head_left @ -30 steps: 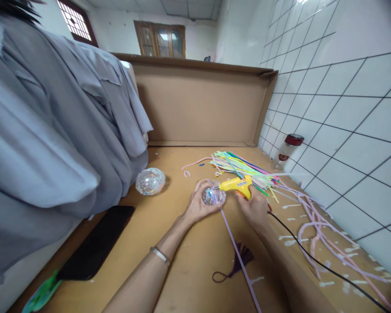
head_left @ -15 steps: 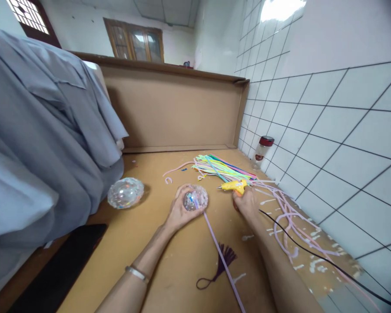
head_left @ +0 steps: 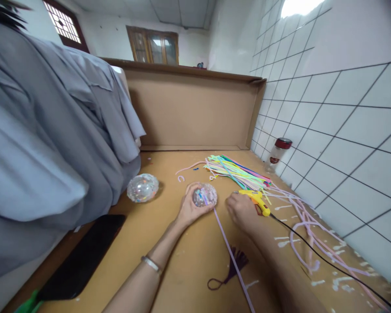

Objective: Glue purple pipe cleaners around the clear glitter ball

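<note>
Head view, with the bowl (head_left: pixel 211 195) as the centre of the clock! The left hand (head_left: pixel 193 204) has it cupped from 9 o'clock, fingers wrapped round the rim side, a firm-looking grip. The bowl sits mid-table, coloured bits showing through its clear wall. Over at 3 o'clock, the right hand (head_left: pixel 243 211) is curled in front of the yellow gun (head_left: pixel 256 198); whether the fingers are closed on anything, I cannot tell.

Progress, then: one purple strip (head_left: pixel 226 243) looks partly placed, its top end against the bowl, the long remainder trailing loose toward 5 o'clock. How well that end is fixed doesn't show. Out at 9 o'clock stands a second bowl (head_left: pixel 143 188), well apart and in no hand. At 2 o'clock, plenty in the bundle (head_left: pixel 234 171), all unused, I'd judge. And the tassel (head_left: pixel 232 270) at 5 o'clock lies unattached, crossed by the strip.
</note>
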`<control>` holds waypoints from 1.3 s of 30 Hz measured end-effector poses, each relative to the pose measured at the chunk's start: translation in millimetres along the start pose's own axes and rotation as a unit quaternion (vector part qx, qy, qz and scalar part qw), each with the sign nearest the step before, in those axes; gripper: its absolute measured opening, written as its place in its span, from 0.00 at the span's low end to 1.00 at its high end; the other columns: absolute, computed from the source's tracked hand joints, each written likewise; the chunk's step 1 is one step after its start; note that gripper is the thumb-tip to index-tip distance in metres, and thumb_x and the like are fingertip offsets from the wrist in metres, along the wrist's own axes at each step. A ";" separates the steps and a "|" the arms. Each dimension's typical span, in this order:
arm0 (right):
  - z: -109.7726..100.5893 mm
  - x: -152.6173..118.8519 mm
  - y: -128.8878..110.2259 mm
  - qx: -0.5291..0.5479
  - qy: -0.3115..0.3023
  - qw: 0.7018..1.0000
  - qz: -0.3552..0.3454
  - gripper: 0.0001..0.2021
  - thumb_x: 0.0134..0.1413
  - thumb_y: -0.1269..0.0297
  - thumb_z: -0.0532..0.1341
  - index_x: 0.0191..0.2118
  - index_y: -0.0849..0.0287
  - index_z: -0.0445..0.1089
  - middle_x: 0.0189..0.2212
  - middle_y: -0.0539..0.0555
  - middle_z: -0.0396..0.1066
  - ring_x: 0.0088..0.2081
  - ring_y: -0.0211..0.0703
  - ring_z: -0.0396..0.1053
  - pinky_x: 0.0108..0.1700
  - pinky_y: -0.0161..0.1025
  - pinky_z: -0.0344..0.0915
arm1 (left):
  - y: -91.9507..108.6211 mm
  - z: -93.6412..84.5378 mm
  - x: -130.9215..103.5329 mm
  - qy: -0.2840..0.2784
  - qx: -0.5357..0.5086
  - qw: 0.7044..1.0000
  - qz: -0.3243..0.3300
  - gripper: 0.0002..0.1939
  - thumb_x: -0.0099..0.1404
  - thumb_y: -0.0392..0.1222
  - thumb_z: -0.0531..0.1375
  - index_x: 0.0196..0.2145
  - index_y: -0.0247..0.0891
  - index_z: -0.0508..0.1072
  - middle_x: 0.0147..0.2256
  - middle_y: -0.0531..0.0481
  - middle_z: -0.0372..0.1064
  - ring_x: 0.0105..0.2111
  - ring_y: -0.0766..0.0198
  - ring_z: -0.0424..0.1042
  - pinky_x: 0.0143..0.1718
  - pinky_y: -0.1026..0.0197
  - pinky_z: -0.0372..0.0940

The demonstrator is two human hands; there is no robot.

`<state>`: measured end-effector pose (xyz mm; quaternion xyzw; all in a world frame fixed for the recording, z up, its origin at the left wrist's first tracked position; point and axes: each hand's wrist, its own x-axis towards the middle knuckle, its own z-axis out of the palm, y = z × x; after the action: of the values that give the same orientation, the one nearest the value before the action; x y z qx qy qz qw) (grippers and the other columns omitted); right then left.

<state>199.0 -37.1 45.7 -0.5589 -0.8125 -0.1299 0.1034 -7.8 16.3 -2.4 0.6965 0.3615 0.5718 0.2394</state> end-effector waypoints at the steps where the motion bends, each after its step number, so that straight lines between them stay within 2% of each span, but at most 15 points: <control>1: 1.8 0.2 -11.0 0.008 -0.044 0.997 -0.060 0.10 0.61 0.72 0.54 0.36 0.58 0.72 0.34 0.57 0.73 0.37 0.46 0.68 0.39 0.41 0.57 | -0.8 -1.2 0.7 0.007 -0.001 1.000 -0.017 0.32 0.45 0.46 0.73 0.47 0.43 0.66 0.53 0.43 0.64 0.55 0.48 0.67 0.57 0.41 0.62; 3: 7.1 -0.2 -30.6 -0.012 -0.101 0.986 -0.130 0.10 0.59 0.74 0.56 0.40 0.58 0.72 0.36 0.57 0.74 0.36 0.46 0.69 0.38 0.42 0.57 | -2.2 -3.6 2.1 0.019 -0.005 0.999 -0.044 0.32 0.45 0.46 0.72 0.47 0.42 0.65 0.53 0.43 0.64 0.54 0.49 0.67 0.57 0.41 0.62; 5: 12.0 -0.8 -42.4 -0.049 -0.130 0.978 -0.154 0.11 0.59 0.77 0.55 0.42 0.60 0.72 0.37 0.60 0.74 0.36 0.47 0.71 0.37 0.42 0.58 | -2.9 -5.1 3.1 0.027 -0.012 0.998 -0.056 0.32 0.45 0.45 0.72 0.47 0.42 0.65 0.52 0.44 0.65 0.53 0.50 0.68 0.57 0.42 0.62; 8: 16.1 -1.6 -41.5 -0.073 -0.140 0.968 -0.195 0.09 0.59 0.76 0.55 0.39 0.62 0.72 0.36 0.61 0.74 0.37 0.49 0.71 0.38 0.43 0.60 | -2.7 -4.5 3.2 0.027 -0.015 0.998 -0.057 0.32 0.45 0.43 0.72 0.47 0.43 0.65 0.51 0.45 0.66 0.53 0.50 0.68 0.56 0.43 0.63; 11: 19.1 -4.1 -27.1 -0.059 -0.111 0.958 -0.256 0.07 0.61 0.73 0.56 0.38 0.61 0.71 0.37 0.59 0.73 0.37 0.47 0.70 0.38 0.42 0.62 | -1.0 -2.0 1.8 0.017 -0.011 0.999 -0.050 0.32 0.44 0.40 0.72 0.46 0.43 0.66 0.51 0.46 0.66 0.53 0.49 0.68 0.56 0.43 0.63; 16: 31.6 -14.7 -3.2 -0.003 -0.018 0.950 -0.311 0.12 0.65 0.75 0.48 0.38 0.61 0.69 0.41 0.60 0.73 0.37 0.43 0.71 0.38 0.41 0.68 | 2.0 -0.6 0.1 0.014 -0.004 1.000 -0.026 0.32 0.43 0.39 0.73 0.46 0.42 0.66 0.52 0.44 0.65 0.54 0.47 0.67 0.57 0.44 0.62; 18: 37.6 -20.2 4.2 0.061 0.060 0.953 -0.290 0.15 0.64 0.76 0.46 0.41 0.60 0.69 0.45 0.61 0.74 0.41 0.43 0.72 0.42 0.42 0.71 | 1.9 -0.9 0.6 0.019 0.005 1.000 -0.018 0.33 0.42 0.40 0.73 0.46 0.41 0.67 0.53 0.42 0.63 0.57 0.46 0.65 0.59 0.42 0.61; 21: 38.5 -25.4 9.9 0.220 0.200 0.939 -0.176 0.13 0.63 0.72 0.48 0.46 0.58 0.66 0.46 0.60 0.74 0.47 0.45 0.73 0.46 0.44 0.72 | 0.9 -0.9 1.8 0.023 0.003 1.000 -0.013 0.34 0.41 0.39 0.73 0.46 0.41 0.67 0.54 0.41 0.63 0.57 0.47 0.65 0.59 0.41 0.61; 23: 29.9 -23.7 6.7 0.337 0.274 0.898 -0.076 0.08 0.63 0.70 0.51 0.45 0.55 0.64 0.44 0.58 0.74 0.46 0.45 0.73 0.46 0.46 0.72 | 0.8 -0.5 2.0 0.017 -0.007 1.000 -0.010 0.33 0.41 0.39 0.73 0.46 0.41 0.67 0.52 0.42 0.65 0.55 0.49 0.67 0.57 0.41 0.63; 25: 14.9 -16.8 -3.3 0.435 0.328 0.839 0.002 0.05 0.62 0.68 0.54 0.43 0.54 0.62 0.43 0.57 0.72 0.44 0.45 0.74 0.46 0.47 0.72 | 1.5 -0.3 1.6 0.010 -0.013 1.000 -0.002 0.32 0.42 0.39 0.73 0.46 0.42 0.67 0.51 0.43 0.67 0.53 0.50 0.68 0.56 0.41 0.64; 27: -1.9 -6.6 -17.6 0.482 0.356 0.800 0.031 0.08 0.61 0.66 0.57 0.46 0.54 0.61 0.44 0.57 0.71 0.43 0.45 0.74 0.46 0.47 0.72 | 2.8 -0.3 1.0 0.006 -0.011 1.000 0.006 0.32 0.43 0.39 0.73 0.46 0.43 0.67 0.50 0.45 0.67 0.53 0.50 0.68 0.56 0.40 0.64; 29: -14.9 3.4 -32.3 0.455 0.369 0.809 0.047 0.06 0.62 0.65 0.56 0.43 0.55 0.66 0.41 0.57 0.72 0.43 0.45 0.73 0.47 0.47 0.71 | 3.7 -0.6 0.6 0.004 -0.008 1.000 0.013 0.31 0.43 0.39 0.73 0.45 0.44 0.67 0.49 0.46 0.68 0.53 0.49 0.68 0.55 0.40 0.64; 31: -19.9 9.4 -43.9 0.426 0.360 0.830 0.022 0.09 0.64 0.63 0.53 0.42 0.56 0.70 0.39 0.57 0.74 0.43 0.46 0.73 0.46 0.46 0.71 | 3.6 -0.8 0.7 0.005 -0.006 1.000 0.020 0.31 0.43 0.39 0.73 0.45 0.44 0.68 0.49 0.46 0.68 0.52 0.50 0.69 0.55 0.42 0.65; 35: -10.0 6.2 -54.0 0.398 0.316 0.861 -0.015 0.16 0.67 0.62 0.48 0.46 0.57 0.72 0.44 0.59 0.74 0.48 0.47 0.72 0.49 0.46 0.69 | 1.0 -0.7 1.5 0.004 -0.004 0.999 0.035 0.31 0.44 0.40 0.73 0.46 0.43 0.68 0.50 0.45 0.68 0.52 0.51 0.69 0.55 0.45 0.66; 39: 0.6 -3.5 -53.5 0.405 0.303 0.863 -0.014 0.16 0.67 0.61 0.48 0.44 0.56 0.73 0.46 0.59 0.73 0.49 0.47 0.72 0.50 0.46 0.69 | -2.2 -0.6 1.4 -0.014 0.010 0.999 0.040 0.31 0.46 0.42 0.73 0.46 0.43 0.67 0.50 0.44 0.67 0.54 0.51 0.68 0.56 0.46 0.64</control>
<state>150.3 -58.3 38.9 -0.3893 -0.7299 0.0462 0.5599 -8.7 18.7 -3.0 0.7208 0.3357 0.5676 0.2137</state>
